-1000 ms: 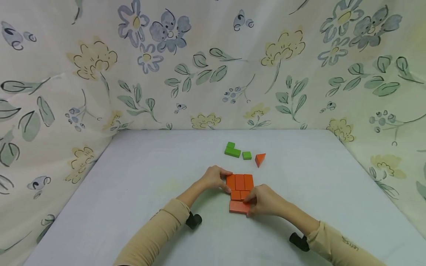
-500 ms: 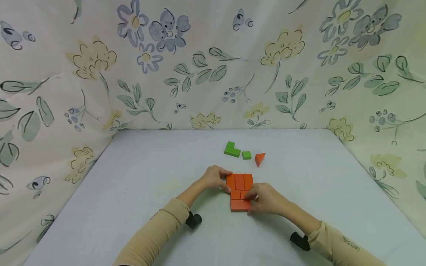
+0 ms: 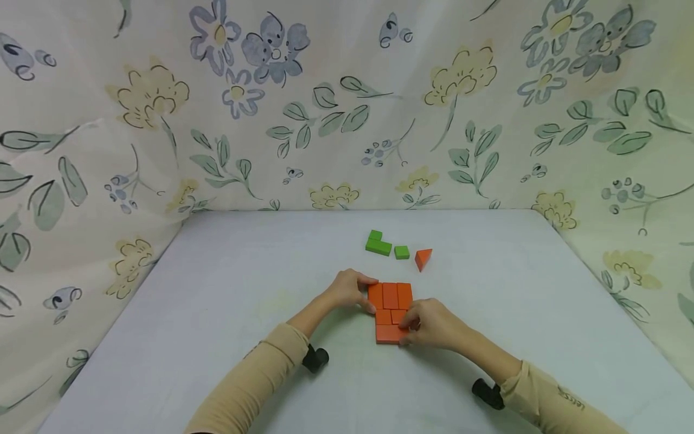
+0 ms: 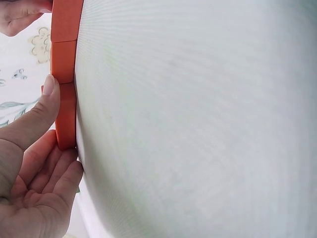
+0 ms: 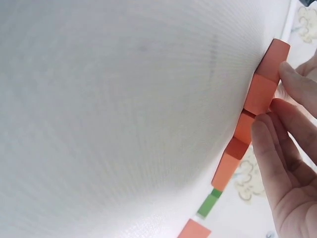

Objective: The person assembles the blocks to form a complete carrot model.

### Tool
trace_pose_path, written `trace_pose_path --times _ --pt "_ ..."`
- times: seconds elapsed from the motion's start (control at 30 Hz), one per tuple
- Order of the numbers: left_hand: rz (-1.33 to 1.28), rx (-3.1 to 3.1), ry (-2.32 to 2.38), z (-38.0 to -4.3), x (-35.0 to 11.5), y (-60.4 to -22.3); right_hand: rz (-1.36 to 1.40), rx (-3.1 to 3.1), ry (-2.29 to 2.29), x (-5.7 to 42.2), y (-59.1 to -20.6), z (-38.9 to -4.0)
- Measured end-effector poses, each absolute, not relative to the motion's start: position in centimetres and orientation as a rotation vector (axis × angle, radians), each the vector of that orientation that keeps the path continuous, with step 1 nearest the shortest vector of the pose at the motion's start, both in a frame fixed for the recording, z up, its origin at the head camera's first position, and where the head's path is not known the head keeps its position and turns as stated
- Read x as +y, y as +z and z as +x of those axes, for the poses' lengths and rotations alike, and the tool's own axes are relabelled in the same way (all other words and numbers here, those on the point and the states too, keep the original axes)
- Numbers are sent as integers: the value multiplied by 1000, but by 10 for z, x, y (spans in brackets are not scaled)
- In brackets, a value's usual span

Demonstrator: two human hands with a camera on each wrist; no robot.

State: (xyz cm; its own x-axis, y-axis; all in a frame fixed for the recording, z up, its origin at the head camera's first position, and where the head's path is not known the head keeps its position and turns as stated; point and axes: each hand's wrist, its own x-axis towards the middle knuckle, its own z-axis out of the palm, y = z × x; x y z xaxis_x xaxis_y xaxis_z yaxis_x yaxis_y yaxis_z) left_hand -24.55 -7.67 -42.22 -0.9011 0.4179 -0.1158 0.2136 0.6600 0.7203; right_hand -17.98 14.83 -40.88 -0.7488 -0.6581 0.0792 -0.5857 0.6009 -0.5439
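Orange blocks lie fitted together on the table: three tall ones at the back, two small ones in the middle, one wide block (image 3: 387, 335) in front. My left hand (image 3: 348, 290) pinches the back-left orange block (image 3: 375, 296), thumb at its near corner and fingers at its far end; the left wrist view shows this block (image 4: 67, 116) between them. On the right, my right hand (image 3: 432, 324) holds the right end of the wide front block, also seen as an orange block (image 5: 261, 91) in the right wrist view. Its fingertips partly cover the right small block (image 3: 398, 316).
Behind the orange group lie a long green block (image 3: 378, 247), a small green block (image 3: 376, 235) against it and another green block (image 3: 402, 252). An orange triangular block (image 3: 423, 259) lies to their right. A flowered cloth (image 3: 336, 120) hangs behind the white table (image 3: 260, 265).
The wide front block has moved away from me and slightly right, closing up against the small blocks. My right hand shifted slightly with it; the left hand stayed in place.
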Motion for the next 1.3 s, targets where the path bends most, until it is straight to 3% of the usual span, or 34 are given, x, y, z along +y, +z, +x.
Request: trace_pose_path --times 1.07,1.3 --pt "503 2639 1038 -246 -77 -424 -980 2683 -917 148 -410 -181" --pt "527 2630 1046 -247 -78 -423 -668 2713 -1147 156 -400 -206"
